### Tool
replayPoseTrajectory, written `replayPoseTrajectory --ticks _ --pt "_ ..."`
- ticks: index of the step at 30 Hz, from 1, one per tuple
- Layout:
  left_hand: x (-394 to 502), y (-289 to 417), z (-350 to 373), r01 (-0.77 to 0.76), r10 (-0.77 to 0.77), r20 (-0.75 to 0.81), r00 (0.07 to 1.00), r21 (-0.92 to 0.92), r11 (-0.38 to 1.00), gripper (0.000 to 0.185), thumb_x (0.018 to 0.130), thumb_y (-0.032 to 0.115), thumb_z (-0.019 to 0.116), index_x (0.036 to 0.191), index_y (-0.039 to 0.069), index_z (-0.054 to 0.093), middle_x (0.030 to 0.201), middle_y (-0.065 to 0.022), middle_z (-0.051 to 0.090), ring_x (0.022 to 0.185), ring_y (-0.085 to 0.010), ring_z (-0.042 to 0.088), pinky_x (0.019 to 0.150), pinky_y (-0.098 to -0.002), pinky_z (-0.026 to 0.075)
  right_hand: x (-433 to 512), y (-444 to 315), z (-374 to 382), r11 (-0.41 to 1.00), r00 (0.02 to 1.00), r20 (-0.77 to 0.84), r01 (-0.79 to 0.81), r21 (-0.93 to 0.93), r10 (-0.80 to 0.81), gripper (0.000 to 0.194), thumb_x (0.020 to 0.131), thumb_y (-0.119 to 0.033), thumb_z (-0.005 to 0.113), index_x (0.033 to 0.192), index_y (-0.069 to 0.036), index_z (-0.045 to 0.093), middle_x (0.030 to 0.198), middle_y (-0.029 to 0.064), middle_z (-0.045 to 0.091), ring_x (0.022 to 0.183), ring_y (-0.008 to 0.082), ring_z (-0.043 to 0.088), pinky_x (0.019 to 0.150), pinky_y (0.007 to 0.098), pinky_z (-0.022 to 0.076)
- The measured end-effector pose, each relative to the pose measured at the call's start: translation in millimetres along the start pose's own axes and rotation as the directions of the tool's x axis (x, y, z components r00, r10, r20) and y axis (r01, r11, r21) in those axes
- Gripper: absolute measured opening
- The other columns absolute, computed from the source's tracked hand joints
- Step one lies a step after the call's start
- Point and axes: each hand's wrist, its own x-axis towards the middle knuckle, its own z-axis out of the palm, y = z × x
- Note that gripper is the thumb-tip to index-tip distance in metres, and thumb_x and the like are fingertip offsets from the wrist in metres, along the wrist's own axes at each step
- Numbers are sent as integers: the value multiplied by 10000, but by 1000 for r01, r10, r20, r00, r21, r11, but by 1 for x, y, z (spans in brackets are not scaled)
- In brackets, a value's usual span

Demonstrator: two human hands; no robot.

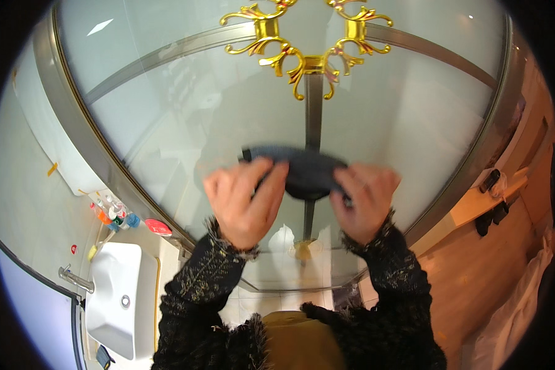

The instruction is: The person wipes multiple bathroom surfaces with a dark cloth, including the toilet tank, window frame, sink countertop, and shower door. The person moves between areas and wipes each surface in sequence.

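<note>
A dark grey-blue cloth (307, 169) is stretched between my two hands, blurred by motion. My left hand (249, 201) pinches its left end, and a black edge shows at the cloth's upper left corner. At the other end, my right hand (363, 199) grips it, with the fingers curled and partly hidden. Behind the cloth stands a framed glass panel (397, 125); whether the cloth touches the glass I cannot tell. Gold scrollwork ornaments (313, 64) sit on the panel's metal bars above my hands.
To the left is a white washbasin (113, 300) with a chrome faucet (76, 279). Several plastic bottles (113, 212) stand behind it, near a red sign (158, 227). On the right, a wooden shelf (467, 208) holds a small black object (490, 181). Wooden flooring (462, 277) lies below.
</note>
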Motion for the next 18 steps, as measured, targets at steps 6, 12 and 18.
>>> replayPoseTrajectory --ticks 6,12,18 --pt "-12 7 9 -286 290 -10 957 142 948 255 686 117 763 936 165 744 1013 18 635 892 -144 570 835 -343 368 -19 9 -17 996 996 62 65 -65 -61 478 610 -50 753 1071 -140 665 1027 25 609 904 231 567 806 399 383" --pt "55 15 28 -79 90 -139 986 86 993 281 709 141 768 984 171 723 1068 27 616 998 -196 558 878 -397 374 42 50 -35 991 991 -136 -5 -133 -14 450 614 -11 739 1042 -133 671 1026 37 608 909 234 564 803 406 373" --pt "-2 39 31 -143 143 32 989 -3 990 255 721 131 736 972 175 730 1063 33 628 999 -190 562 887 -381 375 -20 39 -40 997 1000 7 -13 -81 14 459 586 -29 745 1028 -123 667 1016 38 597 888 245 566 792 410 373"
